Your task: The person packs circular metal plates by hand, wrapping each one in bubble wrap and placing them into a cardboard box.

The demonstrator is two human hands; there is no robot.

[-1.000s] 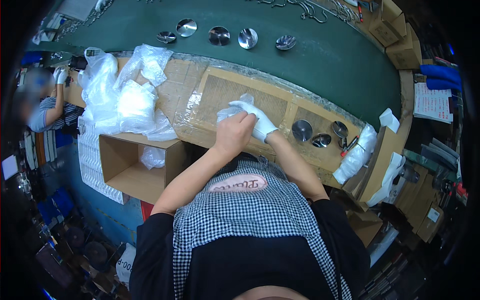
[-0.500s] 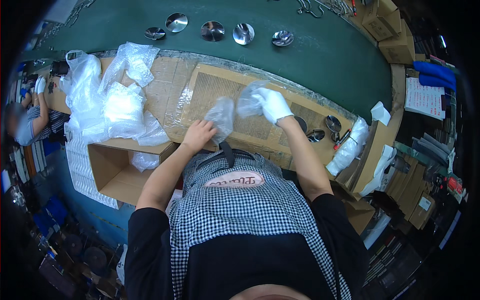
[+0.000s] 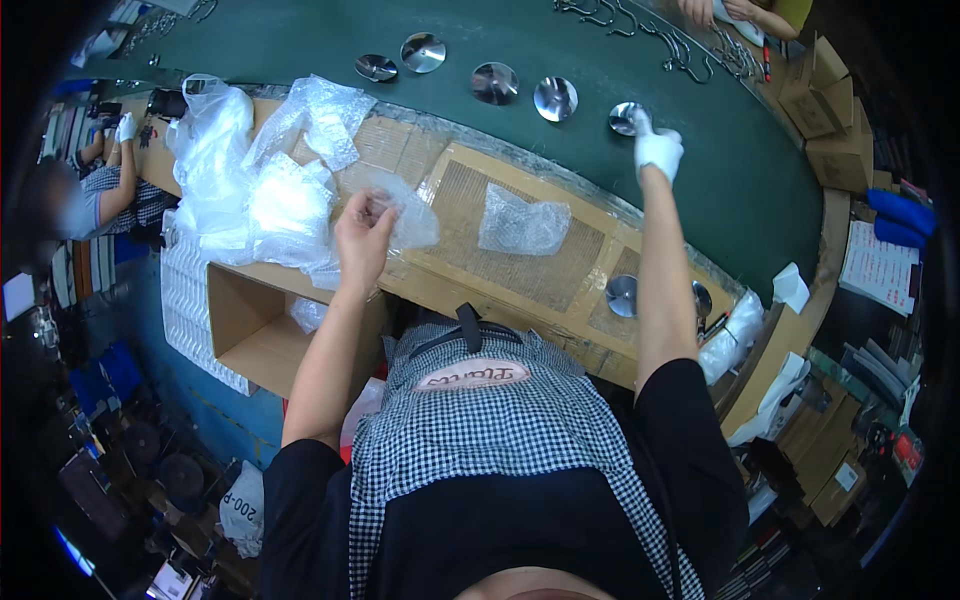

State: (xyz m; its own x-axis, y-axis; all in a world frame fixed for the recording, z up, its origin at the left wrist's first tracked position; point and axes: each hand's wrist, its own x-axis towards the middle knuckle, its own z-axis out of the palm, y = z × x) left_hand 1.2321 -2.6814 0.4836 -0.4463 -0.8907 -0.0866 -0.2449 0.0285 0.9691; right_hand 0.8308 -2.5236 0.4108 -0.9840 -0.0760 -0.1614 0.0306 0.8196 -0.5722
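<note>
My bare left hand (image 3: 362,235) pinches a clear bubble-wrap bag (image 3: 412,217) above the cardboard-covered bench edge. Out over the green work surface, my right hand (image 3: 658,150) in a white glove has its fingertips at the edge of a shiny round metal disc (image 3: 626,118), gripping it; part of the fingers is hidden. Another bubble-wrap bag (image 3: 524,220) lies flat on the cardboard (image 3: 470,180) between my hands. Several similar discs sit in a row farther left, such as the mirror-like disc (image 3: 555,99). Beside my right forearm rests one more disc (image 3: 622,295) on the cardboard.
A heap of bubble wrap (image 3: 285,205) lies at the left, above an open cardboard box (image 3: 250,325). Metal hooks (image 3: 680,50) lie at the far side. Small cartons (image 3: 822,90) stand at the right. Another person's hands (image 3: 740,10) show at the far edge; a co-worker (image 3: 85,205) sits left.
My right hand has left a bubble-wrap bag on the cardboard and reached out to the disc at the row's right end. My left hand has lifted its bag and moved left.
</note>
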